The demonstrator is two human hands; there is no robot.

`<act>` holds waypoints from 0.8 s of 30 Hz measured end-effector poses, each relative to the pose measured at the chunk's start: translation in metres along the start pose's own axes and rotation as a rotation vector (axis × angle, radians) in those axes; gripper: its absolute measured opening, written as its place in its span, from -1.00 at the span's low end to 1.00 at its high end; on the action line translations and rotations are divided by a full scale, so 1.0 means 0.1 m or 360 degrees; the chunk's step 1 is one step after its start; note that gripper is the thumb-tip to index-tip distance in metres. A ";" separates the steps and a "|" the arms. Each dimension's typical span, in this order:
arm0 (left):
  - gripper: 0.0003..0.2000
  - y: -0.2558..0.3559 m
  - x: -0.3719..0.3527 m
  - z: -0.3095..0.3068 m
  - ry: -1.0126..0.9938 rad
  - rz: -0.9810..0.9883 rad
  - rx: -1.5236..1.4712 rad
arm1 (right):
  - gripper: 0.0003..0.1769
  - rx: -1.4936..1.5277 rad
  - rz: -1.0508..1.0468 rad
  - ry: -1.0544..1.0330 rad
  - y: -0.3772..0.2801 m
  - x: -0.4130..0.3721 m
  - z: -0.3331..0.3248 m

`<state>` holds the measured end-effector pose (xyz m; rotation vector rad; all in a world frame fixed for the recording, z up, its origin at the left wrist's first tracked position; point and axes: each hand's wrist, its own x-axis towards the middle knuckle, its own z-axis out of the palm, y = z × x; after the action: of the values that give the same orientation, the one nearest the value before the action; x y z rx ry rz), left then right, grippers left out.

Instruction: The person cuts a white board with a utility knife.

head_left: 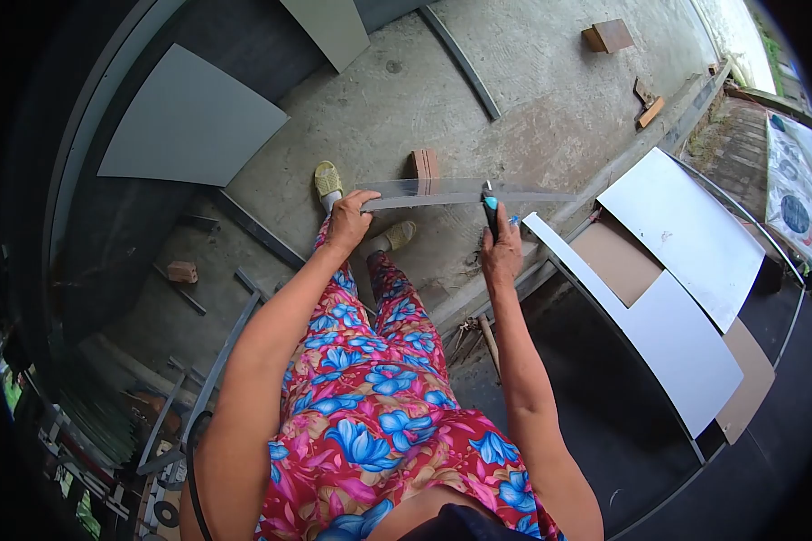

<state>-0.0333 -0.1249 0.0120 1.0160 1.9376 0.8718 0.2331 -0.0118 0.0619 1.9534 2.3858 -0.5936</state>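
My left hand point(348, 221) is closed on the left end of a long, clear plastic strip point(424, 199), which stretches across in front of me above the concrete floor. In my right hand point(502, 250) is a utility knife point(491, 209) with a black and teal handle. Its metal tip points away from me and overlaps the strip in this view, well to the right of my left hand. Behind the strip a reddish brick point(424, 164) shows partly through the plastic.
White panels point(686, 234) and brown boards point(615, 261) lie on a dark surface at right. At upper left is a large grey panel point(189, 117). Metal bars point(460, 63) lie on the floor, with another brick point(182, 271) at left and a brown block point(608, 36) farther off.
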 end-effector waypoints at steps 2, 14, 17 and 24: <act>-0.65 -0.01 -0.02 0.02 -0.0014 0.0014 -0.0018 | -0.26 0.0128 -0.0141 -0.0042 -0.32 -0.20 0.16; -0.60 0.23 0.08 0.16 -0.0231 0.0124 -0.0142 | -0.24 0.0309 -0.0108 -0.0329 -0.70 -0.34 0.00; -0.59 0.34 0.13 0.22 -0.0261 0.0164 -0.0177 | -0.27 0.0276 -0.0207 -0.0506 -0.76 -0.41 -0.16; -0.58 0.53 0.35 0.31 -0.0353 0.0287 -0.0214 | -0.28 0.0423 -0.0294 -0.0342 -0.49 -0.18 -0.05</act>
<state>-0.0021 -0.0637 0.0300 1.1670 1.5998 0.9337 0.1917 -0.0350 0.0849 1.6545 2.4703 -1.1197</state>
